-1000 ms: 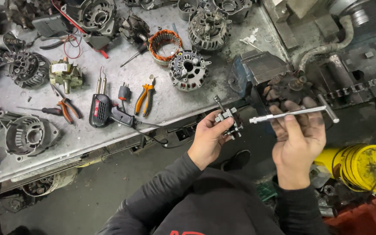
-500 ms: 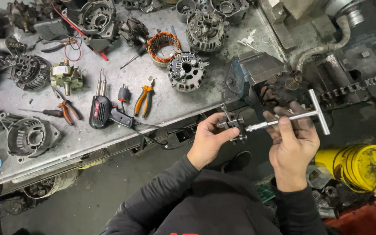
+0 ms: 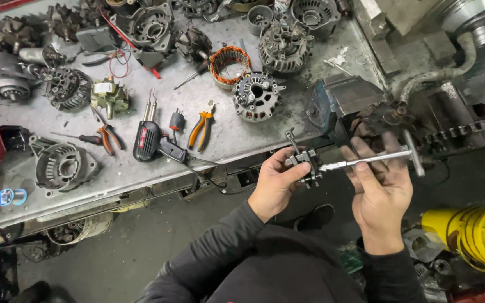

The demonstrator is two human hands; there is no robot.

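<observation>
My left hand grips the jaw end of a small metal gear puller, in front of the bench edge. My right hand holds the puller's threaded screw, fingers wrapped around the rod near its T-shaped cross handle. The tool lies roughly level between both hands. Just behind it a blue-grey bench vise clamps a dark metal part.
The grey workbench carries alternator housings, a copper-wound stator, orange-handled pliers, a black soldering gun, a screwdriver. A yellow bucket stands at lower right. A chain runs at right.
The cross handle has turned from lying along the rod to standing across it. Both hands and the puller stayed in about the same place near the vise.
</observation>
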